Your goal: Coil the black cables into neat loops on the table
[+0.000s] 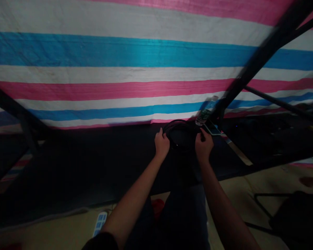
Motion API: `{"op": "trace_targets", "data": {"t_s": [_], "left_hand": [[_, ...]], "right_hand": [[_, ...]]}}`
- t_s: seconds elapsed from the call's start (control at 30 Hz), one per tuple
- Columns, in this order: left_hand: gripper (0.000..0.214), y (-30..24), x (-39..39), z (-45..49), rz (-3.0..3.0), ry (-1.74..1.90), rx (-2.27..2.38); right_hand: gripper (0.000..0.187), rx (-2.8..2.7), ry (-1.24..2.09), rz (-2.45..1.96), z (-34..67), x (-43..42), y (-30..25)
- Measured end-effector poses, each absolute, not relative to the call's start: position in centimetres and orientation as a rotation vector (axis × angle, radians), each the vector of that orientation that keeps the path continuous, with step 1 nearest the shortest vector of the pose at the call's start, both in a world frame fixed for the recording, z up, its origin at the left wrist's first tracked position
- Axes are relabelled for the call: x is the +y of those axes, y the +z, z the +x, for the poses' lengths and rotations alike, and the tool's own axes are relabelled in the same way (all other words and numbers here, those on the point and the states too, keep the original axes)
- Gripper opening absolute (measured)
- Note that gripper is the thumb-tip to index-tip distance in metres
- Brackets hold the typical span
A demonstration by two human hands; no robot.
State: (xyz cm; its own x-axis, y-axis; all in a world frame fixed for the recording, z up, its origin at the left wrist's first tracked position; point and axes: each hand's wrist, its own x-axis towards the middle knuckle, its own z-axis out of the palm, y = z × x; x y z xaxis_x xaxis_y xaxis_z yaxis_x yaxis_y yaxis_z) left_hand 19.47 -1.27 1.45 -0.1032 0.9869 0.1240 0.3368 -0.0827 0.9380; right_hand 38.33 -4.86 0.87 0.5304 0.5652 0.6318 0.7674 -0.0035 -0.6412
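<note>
A coiled black cable (pixel 177 121) lies in loops on the dark table, close to the striped sheet. My left hand (pixel 162 144) is closed on the left side of the coil, thumb pointing up. On the coil's right side my right hand (pixel 203 144) is closed with curled fingers around a dark part that looks like the cable. The exact grip is hard to see in the dim light. Just beyond my right hand, a clear plastic bottle (pixel 206 113) stands tilted in view, and a phone-like flat device (pixel 213 128) lies beside it.
The dark tabletop (pixel 94 163) runs up to a striped plastic sheet (pixel 135 52). Slanting black frame bars (pixel 261 62) rise at right and left. Below are a power strip (pixel 100 222) on the floor and a black chair (pixel 297 218); part of another person's hand (pixel 310 181) shows at far right.
</note>
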Motion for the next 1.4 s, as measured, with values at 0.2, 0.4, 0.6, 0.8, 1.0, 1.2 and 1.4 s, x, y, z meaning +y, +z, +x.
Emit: {"op": "trace_targets", "data": {"t_s": [0.2, 0.4, 0.6, 0.8, 1.0, 1.2, 1.4], "left_hand": [[0.056, -0.1, 0.4, 23.4, 1.772, 1.032, 1.545], [0.059, -1.8, -0.8, 23.0, 1.988, 0.943, 1.494], [0.054, -2.4, -2.1, 20.6, 2.044, 0.950, 1.341], [0.041, -3.2, -4.5, 17.3, 2.056, 1.016, 1.330], [0.040, -3.1, -4.5, 17.6, 2.037, 1.039, 1.260], [0.031, -3.0, -4.3, 17.6, 1.941, 1.072, 1.368], [0.055, -2.2, -3.7, 20.4, 1.937, 0.999, 1.525]], "right_hand": [[0.047, -1.240, -0.263, -1.910, 42.8, -0.8, -1.6], [0.045, -1.284, -0.248, -1.940, 43.4, 0.1, -4.0], [0.043, -1.246, -0.273, -1.903, 43.3, -1.5, -4.1], [0.039, -1.189, -0.216, -1.868, 41.8, -6.7, -5.3], [0.043, -1.205, -0.172, -1.867, 40.1, -8.5, -6.6], [0.043, -1.198, -0.196, -1.922, 42.7, -6.5, -4.8], [0.061, -1.338, -0.044, -2.063, 46.3, 0.3, -2.1]]}}
